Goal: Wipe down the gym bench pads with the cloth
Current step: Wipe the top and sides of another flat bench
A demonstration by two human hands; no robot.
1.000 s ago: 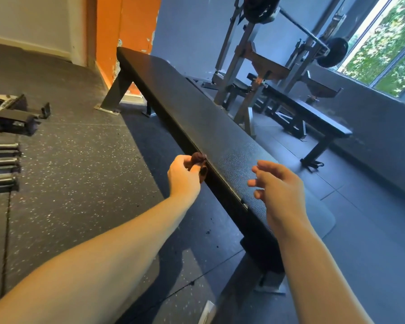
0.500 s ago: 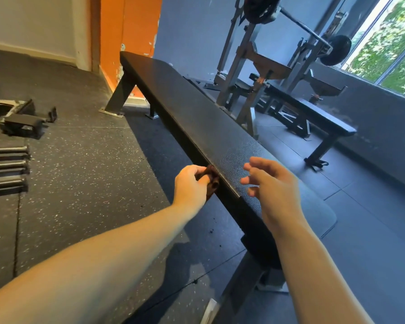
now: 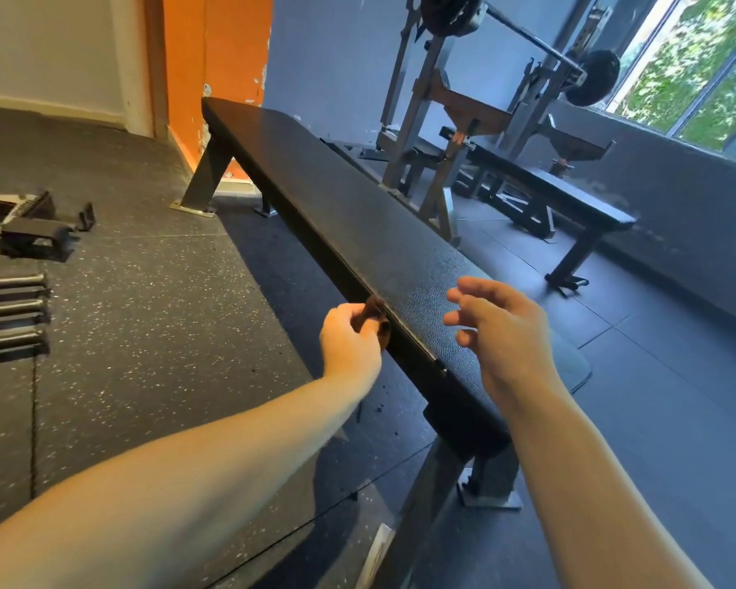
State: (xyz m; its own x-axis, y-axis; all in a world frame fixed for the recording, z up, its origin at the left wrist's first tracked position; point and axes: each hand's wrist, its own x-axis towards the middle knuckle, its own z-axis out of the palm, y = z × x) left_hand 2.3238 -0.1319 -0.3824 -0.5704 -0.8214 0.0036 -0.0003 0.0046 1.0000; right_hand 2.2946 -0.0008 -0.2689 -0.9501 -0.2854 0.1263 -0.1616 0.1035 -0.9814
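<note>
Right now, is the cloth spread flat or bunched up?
Bunched up: the left hand grips the cloth as a small wad beside the bench pad.

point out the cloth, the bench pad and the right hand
cloth (image 3: 374, 312): head view, brown fold at the pad's edge
bench pad (image 3: 358, 231): head view, bare top surface, mid-length
right hand (image 3: 506, 333): head view, back of the hand
</note>
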